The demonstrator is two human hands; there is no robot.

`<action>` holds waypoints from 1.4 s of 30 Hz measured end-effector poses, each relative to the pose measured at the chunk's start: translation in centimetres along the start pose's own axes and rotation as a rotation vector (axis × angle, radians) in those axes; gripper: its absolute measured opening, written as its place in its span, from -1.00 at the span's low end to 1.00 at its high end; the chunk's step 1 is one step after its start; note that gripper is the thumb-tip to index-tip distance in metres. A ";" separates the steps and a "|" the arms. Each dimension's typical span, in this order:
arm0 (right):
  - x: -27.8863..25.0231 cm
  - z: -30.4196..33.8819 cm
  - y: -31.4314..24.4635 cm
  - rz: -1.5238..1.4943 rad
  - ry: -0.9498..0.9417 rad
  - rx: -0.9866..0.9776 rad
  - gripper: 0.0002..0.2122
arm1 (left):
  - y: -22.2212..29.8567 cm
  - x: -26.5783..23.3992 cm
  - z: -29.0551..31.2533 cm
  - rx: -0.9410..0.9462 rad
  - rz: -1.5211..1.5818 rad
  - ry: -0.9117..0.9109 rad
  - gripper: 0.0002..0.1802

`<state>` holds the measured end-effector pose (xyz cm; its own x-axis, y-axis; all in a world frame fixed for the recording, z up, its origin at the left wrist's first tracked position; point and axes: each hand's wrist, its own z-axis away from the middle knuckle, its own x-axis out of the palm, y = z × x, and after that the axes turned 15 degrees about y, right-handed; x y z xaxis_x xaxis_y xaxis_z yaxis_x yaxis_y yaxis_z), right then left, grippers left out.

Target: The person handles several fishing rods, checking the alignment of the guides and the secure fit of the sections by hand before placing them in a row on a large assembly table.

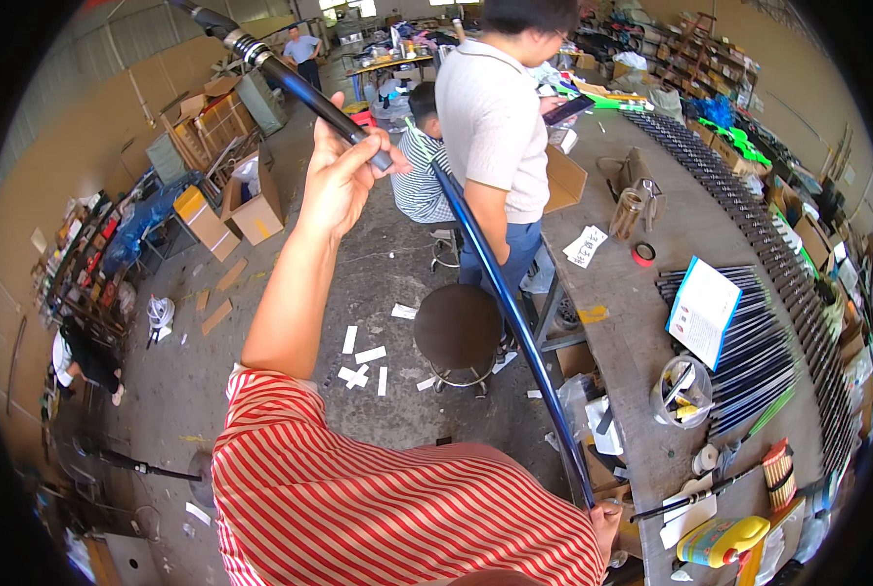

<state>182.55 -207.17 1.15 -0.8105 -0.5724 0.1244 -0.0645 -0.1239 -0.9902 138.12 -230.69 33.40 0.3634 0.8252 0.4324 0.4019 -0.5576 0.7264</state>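
My left hand (343,171) is raised in front of me, its thumb and fingers closed round the lower end of a dark fishing rod handle (304,93). Silvery rings show on that handle farther up, and its top leaves the picture. Low at the right, my right hand (606,527) grips the bottom end of a long glossy blue rod section (514,303). This section slants up to the left, its upper end just below my left hand and apart from the handle. The fingers of my right hand are partly hidden.
At right a workbench (612,313) bears many thin dark rods (759,361), a clear tub (681,393) and a yellow bottle (722,542). A person (500,127) with a phone stands close ahead; another sits behind. A round stool (458,327) stands amid paper strips.
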 end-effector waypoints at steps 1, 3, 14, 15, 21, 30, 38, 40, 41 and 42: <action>-0.1 0.0 0.3 0.002 -0.017 -0.003 -0.52 | 0.3 -0.6 -0.5 -0.001 -0.004 -0.002 -0.29; -0.1 -0.1 0.4 -0.012 -0.045 0.011 -0.52 | 0.9 -2.1 -1.4 -0.007 -0.012 -0.007 -0.28; 1.9 -0.5 -1.1 0.073 -0.133 0.000 -0.57 | 3.8 -3.4 -0.7 0.011 -0.115 0.045 -0.30; 2.0 -0.5 -1.1 0.065 -0.142 0.003 -0.57 | 4.2 -3.2 -0.2 0.023 -0.141 0.039 -0.33; 1.0 -0.2 -0.4 0.103 -0.197 0.010 -0.57 | 5.7 -3.7 0.4 0.052 -0.170 0.023 -0.30; 0.7 1.0 -0.4 0.054 -0.076 0.024 -0.55 | 6.7 -3.3 1.7 0.055 -0.189 0.034 -0.37; 0.9 1.4 -0.9 0.124 -0.147 0.002 -0.53 | 7.2 -2.5 2.7 0.021 -0.249 0.033 -0.43; 1.4 1.5 -1.5 0.169 -0.155 0.001 -0.53 | 7.0 -2.2 3.3 0.009 -0.299 0.014 -0.39; 1.7 1.5 -1.6 0.158 -0.159 -0.009 -0.53 | 6.8 -2.2 3.6 0.003 -0.295 0.000 -0.39; 1.8 1.6 -1.5 0.148 -0.164 -0.019 -0.53 | 6.5 -2.1 3.8 -0.003 -0.291 -0.013 -0.39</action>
<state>182.18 -209.32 2.96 -0.7066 -0.7074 -0.0152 0.0357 -0.0142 -0.9993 143.17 -236.43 35.14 0.2443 0.9492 0.1985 0.4882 -0.2973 0.8205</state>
